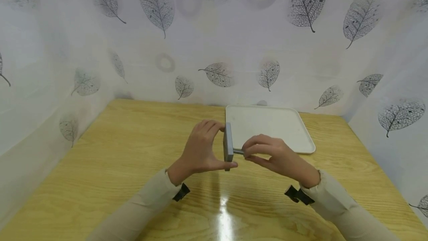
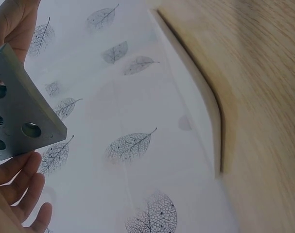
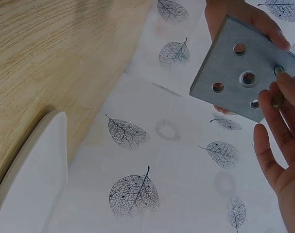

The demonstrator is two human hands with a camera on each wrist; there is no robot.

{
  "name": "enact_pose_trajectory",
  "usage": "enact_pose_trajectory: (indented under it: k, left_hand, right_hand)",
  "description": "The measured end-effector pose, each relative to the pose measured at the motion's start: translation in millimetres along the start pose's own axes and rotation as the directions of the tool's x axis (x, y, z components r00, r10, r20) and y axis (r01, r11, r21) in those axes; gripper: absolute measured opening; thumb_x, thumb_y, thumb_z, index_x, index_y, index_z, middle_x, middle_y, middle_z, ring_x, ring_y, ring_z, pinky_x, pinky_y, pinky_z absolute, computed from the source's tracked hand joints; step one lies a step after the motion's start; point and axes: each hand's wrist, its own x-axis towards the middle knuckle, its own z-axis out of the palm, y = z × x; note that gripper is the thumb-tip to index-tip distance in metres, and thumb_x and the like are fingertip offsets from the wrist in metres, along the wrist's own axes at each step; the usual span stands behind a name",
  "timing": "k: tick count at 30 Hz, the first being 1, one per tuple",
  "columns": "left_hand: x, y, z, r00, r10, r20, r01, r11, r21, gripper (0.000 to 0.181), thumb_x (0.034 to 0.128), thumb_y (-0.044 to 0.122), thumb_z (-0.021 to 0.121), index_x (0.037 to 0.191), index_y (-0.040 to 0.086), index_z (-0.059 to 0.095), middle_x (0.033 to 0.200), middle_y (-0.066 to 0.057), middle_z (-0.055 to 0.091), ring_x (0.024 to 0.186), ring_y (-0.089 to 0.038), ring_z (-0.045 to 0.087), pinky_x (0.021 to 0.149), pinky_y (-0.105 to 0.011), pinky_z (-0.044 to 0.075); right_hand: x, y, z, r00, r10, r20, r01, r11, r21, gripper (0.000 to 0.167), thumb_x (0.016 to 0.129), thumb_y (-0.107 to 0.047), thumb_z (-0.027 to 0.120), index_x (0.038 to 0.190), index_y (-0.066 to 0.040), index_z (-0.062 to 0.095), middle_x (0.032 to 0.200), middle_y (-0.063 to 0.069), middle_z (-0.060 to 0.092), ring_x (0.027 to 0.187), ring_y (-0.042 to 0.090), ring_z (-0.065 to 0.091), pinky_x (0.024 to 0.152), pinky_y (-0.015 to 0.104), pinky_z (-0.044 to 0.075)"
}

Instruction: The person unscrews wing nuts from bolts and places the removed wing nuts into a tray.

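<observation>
A square grey metal plate (image 1: 228, 144) stands on edge above the table, held by its edges between the fingers and thumb of my left hand (image 1: 199, 150). Several round holes show in the plate (image 3: 230, 63) in the right wrist view, the middle one ringed. From the right, my right hand (image 1: 272, 153) pinches a slim metal pin (image 1: 238, 151) whose far end meets the plate's face, by a hole near one corner. A round brownish end (image 3: 278, 101) shows between the right fingers; whether it belongs to a second pin I cannot tell.
Behind the hands, a white rectangular tray (image 1: 267, 122) lies on the wooden table (image 1: 150, 137). A pale cloth with leaf prints (image 1: 214, 40) hangs along the back and both sides. Dark straps (image 1: 181, 192) sit at both wrists.
</observation>
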Motion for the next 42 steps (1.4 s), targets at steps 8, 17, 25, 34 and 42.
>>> enact_pose_trajectory:
  k: [8, 17, 25, 34, 42]
  left_hand:
    - [0.0, -1.0, 1.1, 1.0, 0.006, -0.02, -0.007, 0.999, -0.035, 0.085, 0.0627, 0.079, 0.059, 0.11, 0.008, 0.058, 0.104, -0.004, 0.06, 0.103, -0.021, 0.052, 0.096, -0.044, 0.042]
    - [-0.3, -1.6, 2.3, 0.999, 0.012, -0.051, -0.014, 0.999, -0.036, 0.092, 0.0656, 0.088, 0.043, 0.11, 0.009, 0.059, 0.104, -0.003, 0.06, 0.102, -0.021, 0.052, 0.091, -0.041, 0.043]
    - [-0.7, -1.6, 2.7, 0.999, 0.014, -0.052, -0.016, 0.999, -0.033, 0.085, 0.0618, 0.08, 0.06, 0.111, 0.01, 0.058, 0.105, -0.003, 0.059, 0.103, -0.021, 0.052, 0.09, -0.041, 0.044]
    - [-0.2, -0.9, 3.9, 0.998, 0.006, -0.063, -0.009, 0.999, -0.052, 0.089, 0.065, 0.086, 0.048, 0.11, 0.01, 0.059, 0.104, -0.003, 0.058, 0.103, -0.021, 0.052, 0.089, -0.041, 0.044]
    - [-0.4, -1.4, 3.8, 0.999, -0.006, -0.049, 0.004, 0.999, -0.043, 0.092, 0.0654, 0.089, 0.042, 0.111, 0.01, 0.059, 0.107, -0.002, 0.059, 0.103, -0.021, 0.05, 0.091, -0.044, 0.041]
  right_hand:
    - [-2.3, 3.6, -1.0, 1.0, -0.016, 0.011, 0.016, 1.0, -0.004, 0.021, 0.096, -0.02, 0.05, 0.091, -0.013, 0.069, 0.096, 0.005, 0.062, 0.083, 0.014, 0.06, 0.073, 0.018, 0.051]
    - [-2.8, 1.9, -2.5, 0.999, 0.005, 0.052, -0.009, 0.997, 0.073, 0.016, 0.094, -0.021, 0.055, 0.094, -0.012, 0.068, 0.098, 0.005, 0.06, 0.086, 0.012, 0.057, 0.073, 0.016, 0.048]
    - [-4.1, -3.8, -7.5, 0.988, 0.092, 0.121, -0.104, 0.989, 0.102, 0.017, 0.096, -0.021, 0.051, 0.098, -0.014, 0.067, 0.102, 0.004, 0.06, 0.09, 0.011, 0.057, 0.078, 0.018, 0.047]
    - [-2.8, -1.5, -4.4, 0.996, 0.047, 0.079, -0.053, 0.996, 0.072, 0.02, 0.096, -0.02, 0.051, 0.094, -0.012, 0.069, 0.097, 0.006, 0.058, 0.084, 0.01, 0.056, 0.073, 0.015, 0.048]
    - [-2.4, 1.4, -2.6, 0.999, 0.009, 0.038, -0.01, 0.999, 0.039, 0.02, 0.097, -0.017, 0.049, 0.097, -0.012, 0.069, 0.096, 0.006, 0.057, 0.083, 0.011, 0.056, 0.077, 0.015, 0.047]
